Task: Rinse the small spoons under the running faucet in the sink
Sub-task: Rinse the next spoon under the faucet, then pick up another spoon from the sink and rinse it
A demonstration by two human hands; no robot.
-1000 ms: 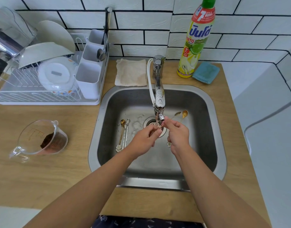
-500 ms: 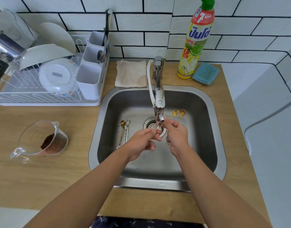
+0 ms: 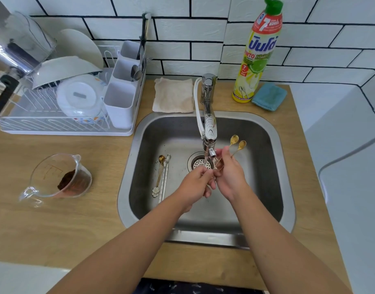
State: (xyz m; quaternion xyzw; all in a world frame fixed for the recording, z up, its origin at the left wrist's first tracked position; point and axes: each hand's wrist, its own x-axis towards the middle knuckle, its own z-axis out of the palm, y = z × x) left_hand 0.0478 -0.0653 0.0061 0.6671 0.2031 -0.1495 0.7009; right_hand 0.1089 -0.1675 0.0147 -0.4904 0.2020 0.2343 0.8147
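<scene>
The right hand point(image 3: 230, 177) pinches two gold spoons point(image 3: 237, 143) by their handles beside the faucet point(image 3: 209, 132). The left hand point(image 3: 196, 184) is curled closed at the handle ends; what it grips is hidden.

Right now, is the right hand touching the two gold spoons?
Touching. The head view shows the right hand pinching the thin handles of both gold spoons, whose bowls stick out above the fingers.
</scene>
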